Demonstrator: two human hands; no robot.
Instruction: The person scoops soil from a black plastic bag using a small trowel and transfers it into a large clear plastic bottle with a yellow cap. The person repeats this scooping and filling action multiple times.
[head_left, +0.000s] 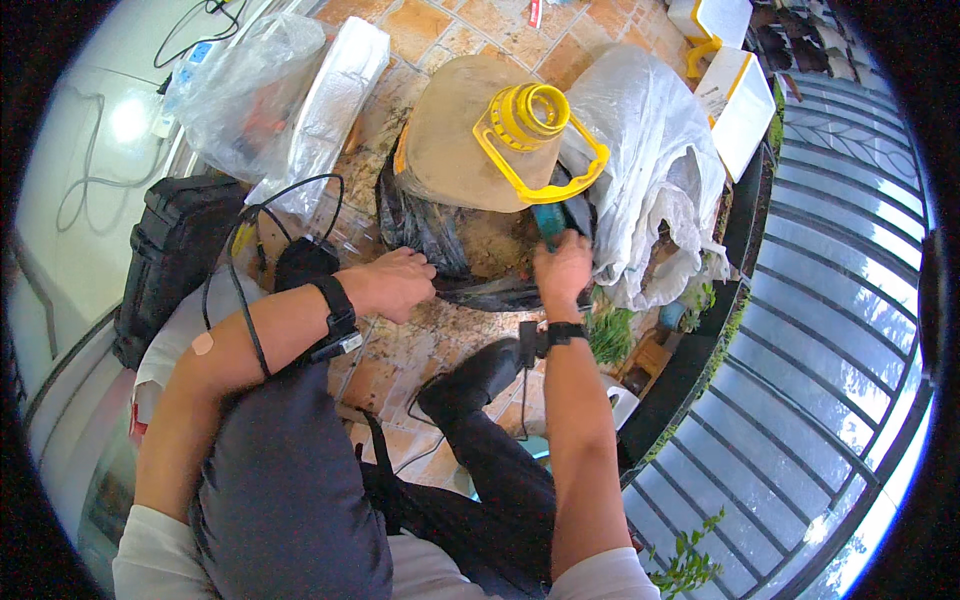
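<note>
A black plastic bag (431, 232) lies open on the tiles before me, with brown soil (501, 244) inside. My left hand (394, 285) has its fingers curled on the bag's near left edge. In my right hand (564, 274) is a teal-handled tool (550, 225); its working end is hidden, so I cannot tell its kind. Just beyond the soil, a large cloudy plastic jug (465, 135) leans over the bag. Its yellow neck (529, 112) is uncapped, and a yellow carrying handle (551, 191) hangs toward my right hand.
A white plastic sack (637, 135) slumps at the right, near grass (611, 334) and white foam-like boxes (739, 112). A metal railing (817, 300) runs along the right. At left are a black hard case (180, 247), a clear plastic bag (240, 90) and a looped black cable (234, 277).
</note>
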